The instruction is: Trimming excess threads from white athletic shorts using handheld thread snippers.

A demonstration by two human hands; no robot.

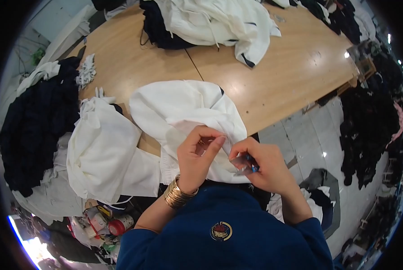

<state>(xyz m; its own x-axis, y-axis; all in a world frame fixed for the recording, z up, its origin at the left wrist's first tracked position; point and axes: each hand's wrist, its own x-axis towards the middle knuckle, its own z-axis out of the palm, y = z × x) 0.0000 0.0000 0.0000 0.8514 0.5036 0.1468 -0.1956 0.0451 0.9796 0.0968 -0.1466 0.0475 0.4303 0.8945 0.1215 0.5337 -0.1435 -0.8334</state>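
A white garment lies bunched on the near edge of the wooden table and hangs over it toward my lap. Thumb and index finger of my left hand are pinched together over this cloth, with a thin white thread at their tips. Just to the right, my right hand is closed around small thread snips with metal blades and a blue part, partly covered by the fingers. The right fingertips come close to the thread; whether they touch it I cannot tell. Gold bangles circle my left wrist.
Another white garment lies at the left, beside a dark navy heap. More white clothing is piled across the wooden table. Black clothes hang or lie at the right above a tiled floor. Jars and packets stand lower left.
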